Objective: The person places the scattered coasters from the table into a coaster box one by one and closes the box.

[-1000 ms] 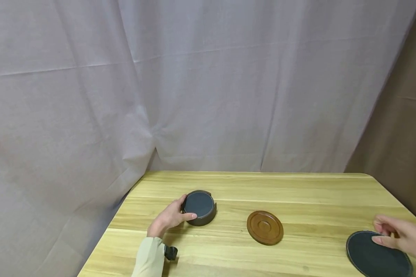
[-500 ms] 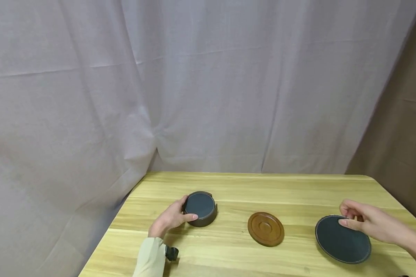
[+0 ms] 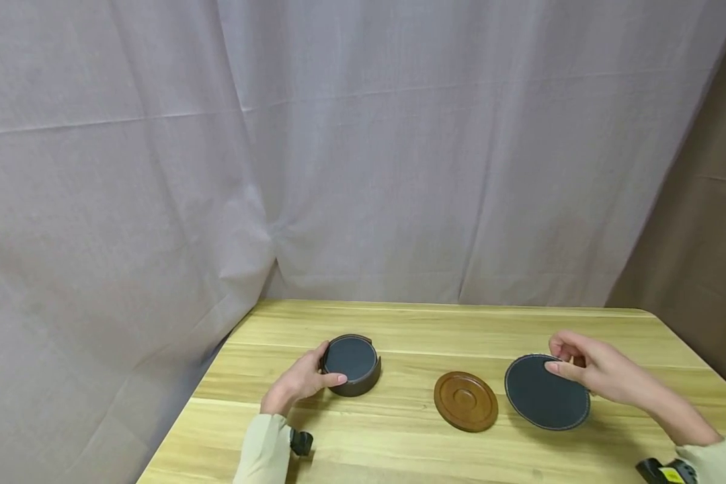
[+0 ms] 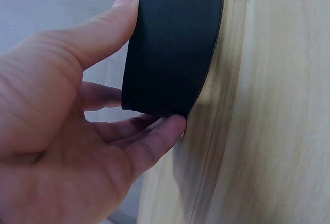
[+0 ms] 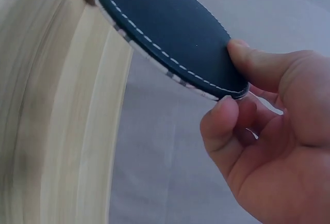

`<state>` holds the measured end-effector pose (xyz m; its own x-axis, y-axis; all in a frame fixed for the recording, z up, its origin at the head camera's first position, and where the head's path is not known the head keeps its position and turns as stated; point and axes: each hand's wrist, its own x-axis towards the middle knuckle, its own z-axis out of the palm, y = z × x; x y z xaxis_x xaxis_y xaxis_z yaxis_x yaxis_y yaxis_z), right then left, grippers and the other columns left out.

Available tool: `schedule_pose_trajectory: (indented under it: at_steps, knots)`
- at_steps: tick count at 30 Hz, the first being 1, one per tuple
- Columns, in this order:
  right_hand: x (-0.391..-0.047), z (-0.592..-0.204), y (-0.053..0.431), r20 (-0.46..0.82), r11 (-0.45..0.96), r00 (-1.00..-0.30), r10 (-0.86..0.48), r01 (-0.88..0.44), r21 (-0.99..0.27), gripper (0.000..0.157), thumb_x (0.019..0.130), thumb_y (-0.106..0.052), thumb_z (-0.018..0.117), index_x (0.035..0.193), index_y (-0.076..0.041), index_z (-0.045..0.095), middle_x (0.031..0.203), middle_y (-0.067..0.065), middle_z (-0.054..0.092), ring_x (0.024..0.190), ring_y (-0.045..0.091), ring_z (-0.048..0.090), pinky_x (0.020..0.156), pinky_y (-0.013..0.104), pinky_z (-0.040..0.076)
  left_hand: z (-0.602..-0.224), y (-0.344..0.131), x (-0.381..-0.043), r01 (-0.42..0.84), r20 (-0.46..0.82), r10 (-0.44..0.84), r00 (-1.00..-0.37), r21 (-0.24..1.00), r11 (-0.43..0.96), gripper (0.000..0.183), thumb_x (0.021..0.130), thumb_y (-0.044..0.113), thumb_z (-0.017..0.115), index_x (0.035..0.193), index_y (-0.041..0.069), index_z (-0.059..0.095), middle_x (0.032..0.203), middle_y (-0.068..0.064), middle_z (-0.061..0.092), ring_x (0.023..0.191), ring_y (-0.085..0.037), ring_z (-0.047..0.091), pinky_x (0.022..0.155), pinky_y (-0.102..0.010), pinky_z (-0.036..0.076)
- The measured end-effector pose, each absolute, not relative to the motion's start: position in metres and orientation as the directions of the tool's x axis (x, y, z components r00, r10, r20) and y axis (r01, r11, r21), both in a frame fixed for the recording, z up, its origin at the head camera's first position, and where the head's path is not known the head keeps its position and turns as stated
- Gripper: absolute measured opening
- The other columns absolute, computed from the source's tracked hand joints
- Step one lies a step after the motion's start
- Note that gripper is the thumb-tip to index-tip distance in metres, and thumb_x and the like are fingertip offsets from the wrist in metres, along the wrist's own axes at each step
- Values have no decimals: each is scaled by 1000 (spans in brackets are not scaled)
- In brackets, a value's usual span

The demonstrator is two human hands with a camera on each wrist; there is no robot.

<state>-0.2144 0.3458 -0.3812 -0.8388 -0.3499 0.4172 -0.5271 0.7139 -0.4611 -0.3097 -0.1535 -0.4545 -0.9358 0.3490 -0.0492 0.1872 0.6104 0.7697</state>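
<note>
My left hand (image 3: 299,380) grips the left side of a round dark coaster holder (image 3: 366,383) on the table. In the left wrist view, its thumb lies at the rim of the holder's black wall (image 4: 172,43) and its fingers reach round the edge. A dark coaster (image 3: 349,357) with a stitched edge lies inside. My right hand (image 3: 605,373) pinches another round dark coaster (image 3: 544,396) by its edge, tilted above the table. White stitching and a patterned rim show on this coaster (image 5: 170,33) in the right wrist view, with the thumb on its dark face.
A round brown wooden coaster (image 3: 466,402) lies on the wooden table (image 3: 399,457) between the two hands, just left of the held coaster. Grey cloth (image 3: 369,168) hangs behind the table, and a brown drape (image 3: 690,235) is at the right.
My right hand has carried the dark coaster leftward and farther back, from the right front of the table to close beside the wooden coaster. My left hand stays on the holder.
</note>
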Motion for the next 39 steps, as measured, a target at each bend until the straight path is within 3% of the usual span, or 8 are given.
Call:
schedule_pose_trajectory:
  at_steps: [9,19,30,36,39]
  knots:
    - [-236,-382,306,353,644,-879,-320,-475,-599,16,92,-11,68,93,-10,52,72,-3,52,49,4,44,39,25,42,-453,-152,-308,180,-47,350,-936,788,589,95,86,33,76,155,-1,20,156,-25,32,146,-39,30,117,-56,28]
    - [-260,-388,259,296,562,-922,-249,-386,-732,22,93,-16,68,97,-3,51,77,8,55,49,12,50,40,29,48,-452,-153,-306,186,-45,353,-934,783,593,95,85,31,77,155,-2,21,155,-27,34,144,-41,31,116,-57,29]
    - [-284,-395,198,305,508,-922,-238,-386,-770,16,95,-4,62,96,3,47,68,9,50,43,12,48,40,28,48,-452,-152,-307,200,-38,359,-933,775,600,97,85,34,77,155,-2,21,155,-27,34,144,-41,32,116,-56,29]
    - [-293,-401,172,279,440,-937,-208,-345,-829,20,94,-8,64,96,1,47,70,7,54,46,14,51,42,26,49,-453,-153,-308,215,-24,362,-932,767,605,97,85,34,77,154,-4,21,154,-28,34,143,-41,33,116,-55,30]
    - [-297,-405,161,266,405,-943,-198,-326,-855,20,94,-9,65,96,0,47,69,7,54,47,22,54,44,30,51,-453,-154,-308,217,-20,360,-933,764,607,96,85,34,77,154,-4,22,153,-28,35,143,-41,34,116,-55,30]
